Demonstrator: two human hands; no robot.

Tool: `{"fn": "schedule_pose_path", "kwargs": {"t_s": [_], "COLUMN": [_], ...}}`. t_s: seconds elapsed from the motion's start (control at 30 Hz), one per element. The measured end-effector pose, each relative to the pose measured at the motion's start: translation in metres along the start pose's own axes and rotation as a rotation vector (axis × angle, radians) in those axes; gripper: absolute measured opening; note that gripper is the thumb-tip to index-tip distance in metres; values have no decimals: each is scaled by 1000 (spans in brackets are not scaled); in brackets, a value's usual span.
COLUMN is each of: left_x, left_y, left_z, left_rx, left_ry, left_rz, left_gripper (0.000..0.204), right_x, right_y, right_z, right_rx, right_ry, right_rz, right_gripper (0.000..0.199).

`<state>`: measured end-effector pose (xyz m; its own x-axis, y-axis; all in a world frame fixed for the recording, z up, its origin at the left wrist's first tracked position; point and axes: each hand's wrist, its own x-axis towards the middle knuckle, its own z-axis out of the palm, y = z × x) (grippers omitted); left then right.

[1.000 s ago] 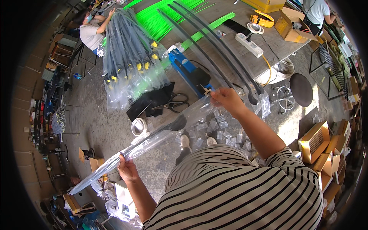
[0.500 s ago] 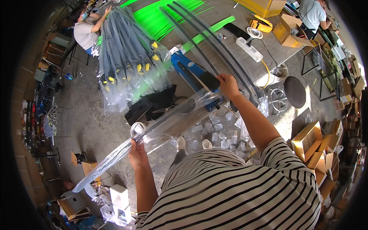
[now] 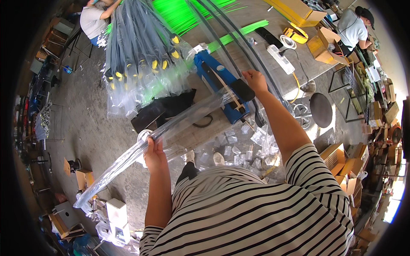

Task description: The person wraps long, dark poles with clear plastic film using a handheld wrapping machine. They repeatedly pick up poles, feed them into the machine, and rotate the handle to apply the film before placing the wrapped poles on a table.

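My left hand (image 3: pixel 155 156) pinches a long clear plastic bag (image 3: pixel 106 179) with a dark strip inside. The bag slants from the lower left up to a blue bench-top bag sealer (image 3: pixel 235 114), its upper end lying across it. My right hand (image 3: pixel 255 82) is closed at the broad black end of the sealer's lever (image 3: pixel 242 89); the lever hides part of the fingers. The lever stands lifted off the blue body, with a pale strip showing below it. Beside my right hand, bagged dark strips (image 3: pixel 228 32) lie lengthwise on the table.
Bagged grey lengths with yellow ends (image 3: pixel 141 47) hang over the table's left side, near a person (image 3: pixel 94 21). Green rods (image 3: pixel 179 15) lie behind. A power strip (image 3: pixel 280 59), tape roll (image 3: pixel 288 42) and cartons (image 3: pixel 299 10) stand right. Small clear packets (image 3: pixel 239 155) litter the floor.
The sealer's lever has risen off the blue body, my right hand going up with it. My left hand still grips the bag. The whole view has shifted slightly.
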<state>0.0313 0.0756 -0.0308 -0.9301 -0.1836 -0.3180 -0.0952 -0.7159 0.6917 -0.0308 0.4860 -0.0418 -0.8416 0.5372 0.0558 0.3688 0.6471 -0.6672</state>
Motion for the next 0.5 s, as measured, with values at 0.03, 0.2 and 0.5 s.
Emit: {"fn": "schedule_pose_path", "kwargs": {"t_s": [0.03, 0.2, 0.5], "left_x": [3, 7, 5], "left_y": [-3, -9, -5], "left_z": [-4, -12, -11], "left_rx": [-12, -30, -20], "left_ry": [-29, -17, -38], "left_rz": [9, -6, -17], "left_gripper": [17, 19, 20], "right_x": [1, 2, -44], "right_y": [1, 5, -25], "right_z": [1, 3, -46], "right_rx": [-3, -68, 134], "right_ry": [-14, -71, 225], "right_rz": [8, 14, -252], "right_gripper": [33, 34, 23]}}
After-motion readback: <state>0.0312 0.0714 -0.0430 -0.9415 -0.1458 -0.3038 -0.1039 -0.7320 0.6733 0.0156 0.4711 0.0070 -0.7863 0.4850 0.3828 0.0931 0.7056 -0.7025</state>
